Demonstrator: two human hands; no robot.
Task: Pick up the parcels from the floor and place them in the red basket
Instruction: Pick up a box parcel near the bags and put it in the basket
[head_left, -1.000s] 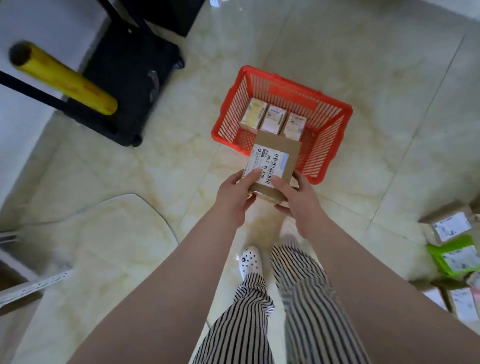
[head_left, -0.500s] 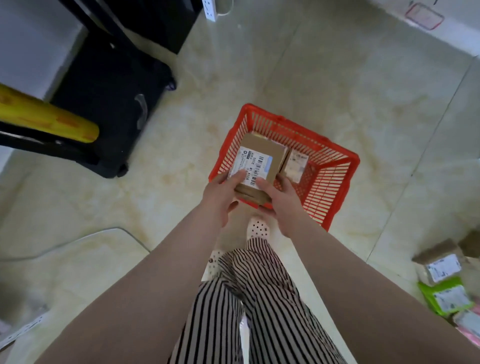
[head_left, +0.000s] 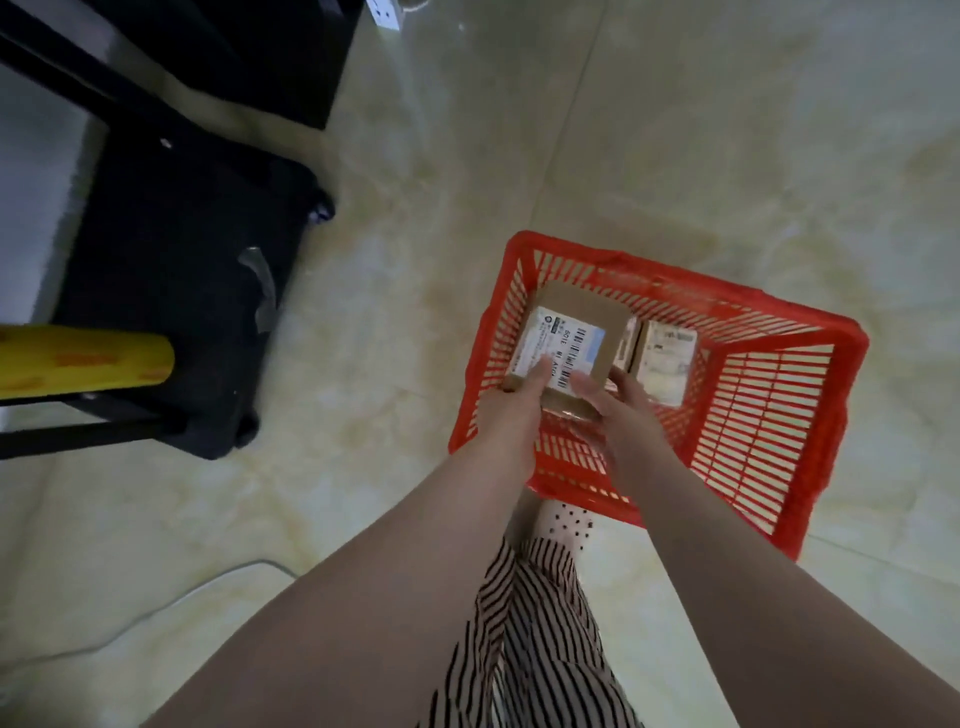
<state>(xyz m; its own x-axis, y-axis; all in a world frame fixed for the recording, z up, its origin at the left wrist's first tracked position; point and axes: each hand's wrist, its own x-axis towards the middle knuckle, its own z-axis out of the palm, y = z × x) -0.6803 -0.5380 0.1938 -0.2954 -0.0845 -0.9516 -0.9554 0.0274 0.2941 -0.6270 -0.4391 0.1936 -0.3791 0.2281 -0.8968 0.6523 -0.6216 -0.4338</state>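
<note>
A red slatted plastic basket stands on the tiled floor right in front of my feet. Both hands hold a brown cardboard parcel with a white barcode label inside the basket's left half. My left hand grips its near left corner, thumb on the label. My right hand grips its near right corner. Another labelled parcel lies in the basket to the right of the held one; a further one between them is mostly hidden.
A black wheeled case and a black frame carrying a yellow roll stand at the left. A white power strip lies at the top edge. My striped trousers and a dotted shoe are below the basket.
I have stepped up to the basket, and both hands have carried the brown parcel forward from outside its near rim and lowered it inside. The floor parcels at the right have left the view.
</note>
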